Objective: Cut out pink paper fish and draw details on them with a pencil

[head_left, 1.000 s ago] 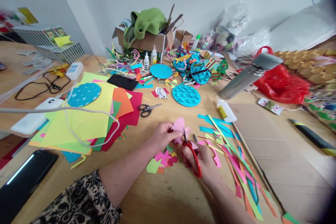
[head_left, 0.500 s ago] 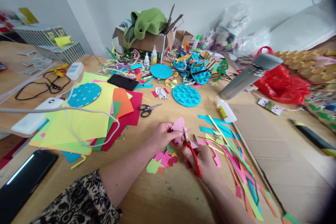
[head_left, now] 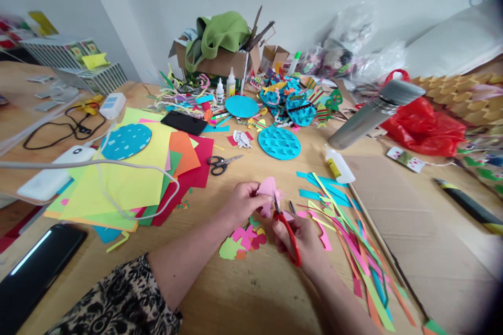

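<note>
Over the bench (head_left: pixel 231 293), the left hand (head_left: pixel 243 204) pinches the pink paper (head_left: pixel 268 187); the right hand (head_left: pixel 304 238) grips the red scissors (head_left: pixel 292 241) against it. Best to turn the paper into short snips, keeping the left hand clear; where exactly they cut is hard to see.

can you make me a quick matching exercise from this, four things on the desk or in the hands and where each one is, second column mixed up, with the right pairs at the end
Things
1. red-handled scissors
2. pale pink paper
3. black-handled scissors
4. silver flask

Places
A. lying to the right of the dark red sheet
B. pinched in the left hand
C. next to the red plastic bag
D. held in the right hand

Right pairs: 1-D, 2-B, 3-A, 4-C
</note>
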`<state>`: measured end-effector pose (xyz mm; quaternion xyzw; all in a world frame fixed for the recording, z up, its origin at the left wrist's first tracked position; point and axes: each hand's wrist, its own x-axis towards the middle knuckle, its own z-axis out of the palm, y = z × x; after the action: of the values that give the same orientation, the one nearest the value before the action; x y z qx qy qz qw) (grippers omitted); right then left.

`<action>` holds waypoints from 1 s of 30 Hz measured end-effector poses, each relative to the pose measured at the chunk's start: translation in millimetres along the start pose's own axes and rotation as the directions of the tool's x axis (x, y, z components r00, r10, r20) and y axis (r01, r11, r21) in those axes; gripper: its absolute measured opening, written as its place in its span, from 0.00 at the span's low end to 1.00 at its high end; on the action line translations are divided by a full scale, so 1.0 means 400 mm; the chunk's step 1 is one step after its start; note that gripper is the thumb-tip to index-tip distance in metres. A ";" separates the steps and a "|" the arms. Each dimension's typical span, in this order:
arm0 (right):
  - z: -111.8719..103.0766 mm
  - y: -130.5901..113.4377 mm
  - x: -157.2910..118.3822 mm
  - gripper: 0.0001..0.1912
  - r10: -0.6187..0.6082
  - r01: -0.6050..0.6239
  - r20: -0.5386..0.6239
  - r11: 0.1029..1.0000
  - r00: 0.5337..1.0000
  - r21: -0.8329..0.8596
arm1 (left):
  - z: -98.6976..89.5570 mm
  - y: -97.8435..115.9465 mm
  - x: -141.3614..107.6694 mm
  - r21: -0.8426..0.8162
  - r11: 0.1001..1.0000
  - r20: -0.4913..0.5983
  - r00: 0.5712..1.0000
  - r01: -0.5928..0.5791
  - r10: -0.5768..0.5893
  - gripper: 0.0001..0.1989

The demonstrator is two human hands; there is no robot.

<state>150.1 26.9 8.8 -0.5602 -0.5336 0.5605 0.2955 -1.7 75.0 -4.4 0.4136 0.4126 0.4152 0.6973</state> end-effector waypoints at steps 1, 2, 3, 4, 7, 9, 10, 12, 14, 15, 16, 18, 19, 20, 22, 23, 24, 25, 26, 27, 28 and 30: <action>0.000 0.000 -0.001 0.24 0.002 -0.002 0.002 1.000 1.000 -0.006 | 0.000 0.001 -0.001 0.001 1.000 -0.003 1.000 0.002 -0.002 0.09; -0.001 0.000 -0.002 0.24 0.003 -0.003 0.004 1.000 1.000 -0.010 | 0.001 0.002 -0.002 0.003 1.000 -0.006 1.000 0.004 -0.004 0.09; -0.001 0.000 -0.003 0.24 0.005 -0.005 0.007 1.000 1.000 -0.011 | 0.001 0.003 -0.002 0.004 1.000 -0.007 1.000 0.006 -0.006 0.09; -0.001 -0.001 -0.003 0.24 0.006 -0.005 0.007 1.000 1.000 -0.009 | 0.001 0.005 -0.003 0.004 1.000 -0.008 1.000 0.009 -0.009 0.09; 0.001 -0.003 -0.005 0.24 0.008 -0.008 0.005 1.000 1.000 0.001 | 0.002 0.007 -0.004 0.004 1.000 -0.006 1.000 0.013 -0.013 0.09; 0.002 -0.006 -0.005 0.24 0.004 -0.005 0.005 1.000 1.000 0.017 | 0.003 0.007 -0.004 0.000 1.000 -0.008 1.000 0.013 -0.013 0.10; 0.002 -0.007 -0.005 0.24 0.003 -0.003 0.008 1.000 1.000 0.025 | 0.003 0.007 -0.004 -0.003 1.000 -0.009 1.000 0.012 -0.012 0.10; 0.003 -0.008 -0.004 0.24 -0.003 0.002 0.012 0.999 1.000 0.036 | 0.003 0.006 -0.003 -0.005 1.000 -0.010 1.000 0.010 -0.010 0.10; 0.004 -0.007 -0.002 0.25 -0.009 0.009 0.013 0.999 1.000 0.040 | 0.003 0.006 -0.002 -0.004 1.000 -0.008 1.000 0.008 -0.008 0.10; 0.004 -0.006 -0.001 0.25 -0.011 0.010 0.013 0.999 1.000 0.041 | 0.003 0.006 -0.002 -0.004 1.000 -0.007 1.000 0.007 -0.007 0.10; 0.004 -0.004 0.000 0.25 -0.011 0.010 0.013 0.999 1.000 0.044 | 0.003 0.006 -0.002 -0.003 1.000 -0.007 1.000 0.006 -0.006 0.10; 0.004 0.000 0.001 0.24 -0.007 0.006 0.013 0.999 1.000 0.052 | 0.003 0.007 -0.002 0.000 1.000 -0.006 1.000 0.007 -0.007 0.10; 0.004 0.002 0.001 0.24 -0.005 0.005 0.015 0.999 1.000 0.054 | 0.002 0.007 -0.002 0.002 1.000 -0.005 1.000 0.007 -0.007 0.10; 0.003 0.004 0.000 0.24 -0.006 0.005 0.019 0.999 1.000 0.055 | 0.002 0.007 -0.003 0.004 1.000 -0.004 1.000 0.008 -0.008 0.11; 0.003 0.005 -0.001 0.23 -0.010 0.009 0.025 0.999 1.000 0.045 | 0.001 0.008 -0.003 0.011 1.000 0.000 1.000 0.010 -0.010 0.11; 0.003 0.005 -0.002 0.23 -0.013 0.012 0.027 0.999 1.000 0.035 | 0.000 0.007 -0.003 0.015 1.000 0.001 1.000 0.010 -0.010 0.11; 0.002 0.004 -0.003 0.23 -0.017 0.016 0.029 1.000 0.999 0.024 | -0.001 0.007 -0.003 0.020 1.000 0.001 1.000 0.010 -0.010 0.10; 0.002 0.003 -0.004 0.23 -0.022 0.021 0.029 1.000 0.999 0.014 | -0.001 0.006 -0.003 0.025 1.000 0.000 1.000 0.009 -0.009 0.10; 0.002 0.003 -0.005 0.23 -0.026 0.026 0.030 1.000 0.999 0.005 | -0.002 0.006 -0.002 0.032 0.999 0.001 1.000 0.008 -0.008 0.10; 0.001 0.003 -0.005 0.24 -0.029 0.029 0.032 1.000 0.999 -0.002 | -0.003 0.005 -0.001 0.038 0.999 0.003 1.000 0.007 -0.007 0.10; 0.001 0.003 -0.005 0.24 -0.032 0.032 0.032 0.999 0.999 -0.006 | -0.003 0.004 -0.001 0.045 0.999 0.006 1.000 0.007 -0.008 0.09; 0.001 0.003 -0.005 0.24 -0.032 0.032 0.030 0.999 0.999 -0.007 | -0.004 0.003 0.000 0.055 0.998 0.013 1.000 0.009 -0.010 0.09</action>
<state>150.6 24.6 8.3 -0.5442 -0.5491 0.5620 0.2941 -3.4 75.7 -3.9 0.4336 0.4211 0.3977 0.6904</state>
